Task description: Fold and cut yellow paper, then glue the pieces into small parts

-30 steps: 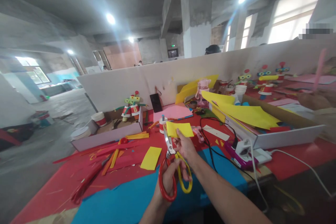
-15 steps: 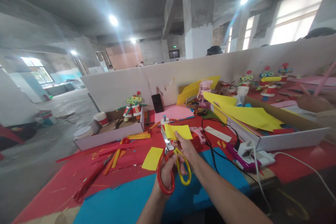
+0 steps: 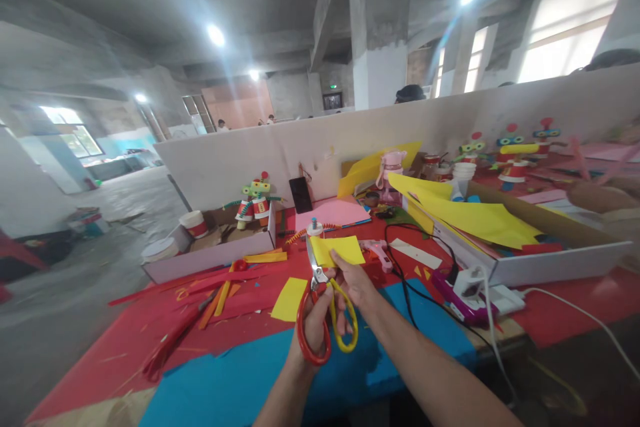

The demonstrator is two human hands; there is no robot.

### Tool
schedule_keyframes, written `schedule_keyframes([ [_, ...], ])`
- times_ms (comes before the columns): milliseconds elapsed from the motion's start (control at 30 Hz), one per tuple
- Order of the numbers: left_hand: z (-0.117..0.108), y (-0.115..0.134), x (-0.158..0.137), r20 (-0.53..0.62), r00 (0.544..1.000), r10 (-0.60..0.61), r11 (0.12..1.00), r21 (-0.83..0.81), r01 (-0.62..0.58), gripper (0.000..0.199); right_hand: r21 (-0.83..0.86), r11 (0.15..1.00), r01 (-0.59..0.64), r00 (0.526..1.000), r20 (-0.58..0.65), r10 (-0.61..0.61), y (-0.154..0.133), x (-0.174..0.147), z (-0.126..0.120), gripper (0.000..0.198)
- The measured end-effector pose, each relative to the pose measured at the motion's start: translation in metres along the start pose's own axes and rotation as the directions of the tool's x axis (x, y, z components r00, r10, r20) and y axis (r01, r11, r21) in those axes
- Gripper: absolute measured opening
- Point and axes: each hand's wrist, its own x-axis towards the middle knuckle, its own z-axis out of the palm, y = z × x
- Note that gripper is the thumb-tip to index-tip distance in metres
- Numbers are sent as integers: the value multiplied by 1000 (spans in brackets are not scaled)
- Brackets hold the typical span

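Note:
My left hand (image 3: 316, 321) is closed round the handles of a pair of scissors (image 3: 319, 275), one loop red and the other yellow. Its metal blades point away from me, at the left edge of a small yellow paper piece (image 3: 345, 251). My right hand (image 3: 354, 278) pinches that piece near its lower edge, thumb on top. Another yellow paper piece (image 3: 289, 300) lies on the table left of the scissors. Just beyond the held paper stands a small white cup figure (image 3: 315, 227) with coiled arms, partly hidden.
Blue sheet (image 3: 235, 373) and red sheet (image 3: 100, 363) cover the tabletop. A pink glue gun (image 3: 381, 255), black cable and purple power strip (image 3: 463, 303) lie to the right. Open boxes stand left (image 3: 215, 259) and right (image 3: 555, 263). A white partition (image 3: 235, 153) runs behind.
The scissors' handle loops have come slightly closer together and shifted a little left. The yellow paper stays nearly in place in my right hand.

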Motion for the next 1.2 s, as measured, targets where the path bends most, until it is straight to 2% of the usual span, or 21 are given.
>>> schedule_keyframes([
  [100,-4,-3,-3,-11,1000,-17,996,85,17,38,64,995,-71,996,-43,74,-3,2,-1,31],
  [200,-15,12,0,-130,981,145,967,229,-112,38,104,993,-58,995,-74,66,-9,2,-1,27],
  [267,-29,36,10,-187,927,324,881,417,-224,46,53,999,5,999,-37,-3,-13,0,0,28],
  [300,-39,51,17,-214,884,416,816,517,-258,49,2,999,38,999,-2,-38,-14,-2,1,29],
  [333,-48,66,26,-218,853,473,761,589,-272,52,-64,996,65,997,47,-62,-15,-5,1,32],
  [367,-58,79,35,-196,843,501,726,626,-286,55,-138,987,81,992,109,-66,-16,-8,2,34],
  [400,-68,90,44,-157,859,488,721,628,-294,57,-212,974,86,983,179,-48,-17,-11,3,36],
  [467,-83,101,57,-63,928,368,764,589,-263,59,-348,935,72,940,337,53,-19,-19,5,37],
  [567,-95,92,64,25,976,216,828,525,-197,56,-504,864,23,828,494,266,-23,-27,7,36],
  [633,-98,78,62,32,982,186,848,499,-177,51,-576,818,-10,782,505,366,-24,-28,7,39],
  [700,-99,69,59,39,983,180,844,508,-175,49,-622,782,-41,757,491,431,-24,-27,5,42],
  [800,-101,68,55,73,988,139,821,549,-156,51,-657,751,-65,732,480,483,-22,-23,1,47],
  [900,-104,75,54,92,993,77,827,551,-115,51,-640,765,-70,748,473,464,-22,-19,-1,48],
  [1000,-104,75,58,14,980,197,866,467,-181,50,-451,887,-96,840,441,315,-23,-17,1,50],
  [1033,-103,73,59,-34,966,257,886,408,-221,50,-370,925,-85,868,428,251,-22,-17,2,51],
  [1100,-100,65,63,-142,921,362,907,280,-313,50,-297,954,-31,889,429,162,-16,-17,5,48],
  [1200,-92,50,65,-250,856,452,888,213,-407,49,-425,896,127,874,476,102,1,-19,9,32],
])
